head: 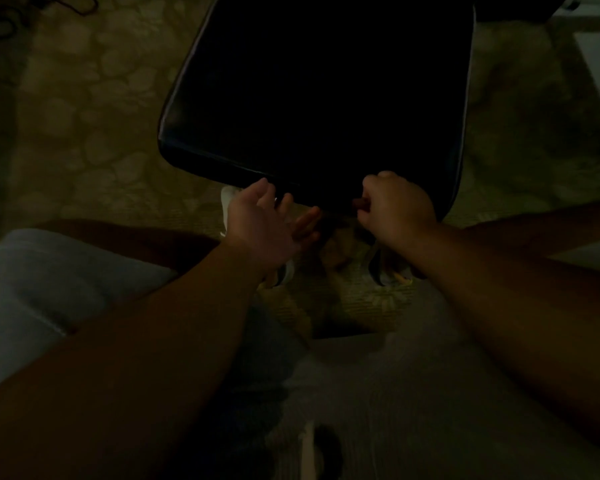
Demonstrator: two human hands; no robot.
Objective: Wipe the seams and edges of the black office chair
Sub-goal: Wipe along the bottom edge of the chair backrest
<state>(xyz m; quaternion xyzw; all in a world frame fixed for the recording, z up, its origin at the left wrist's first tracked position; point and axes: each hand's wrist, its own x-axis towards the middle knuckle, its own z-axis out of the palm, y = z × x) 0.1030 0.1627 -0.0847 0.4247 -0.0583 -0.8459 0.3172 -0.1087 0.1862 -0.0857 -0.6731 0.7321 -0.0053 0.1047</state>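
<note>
Head view, very dim. Black padded office chair seat with a glossy leather-like cover (pixel 312 98) lay straight ahead of and below the person, standing on a pale patterned carpet (pixel 84 116); its near edge ran left to right across the frame, tilted slightly down toward the right

Left hand (pixel 267 223): fingers spread and relaxed, palm turned inward, holding nothing visible; fingertips at or just under the near edge, contact not resolvable in the shadow

Right hand (pixel 395 209): fingers curled into a fist against the same edge, right of centre. Whether it gripped a cloth, cannot tell; nothing showed beyond the knuckles

Both hands sat about equally near the edge, the seat extending away from them. Judgement: a wipe along the front seam would need to travel sideways along that edge line, the right hand being better set for it

Light-coloured shoe (pixel 229 206) partly visible below the left hand
</note>
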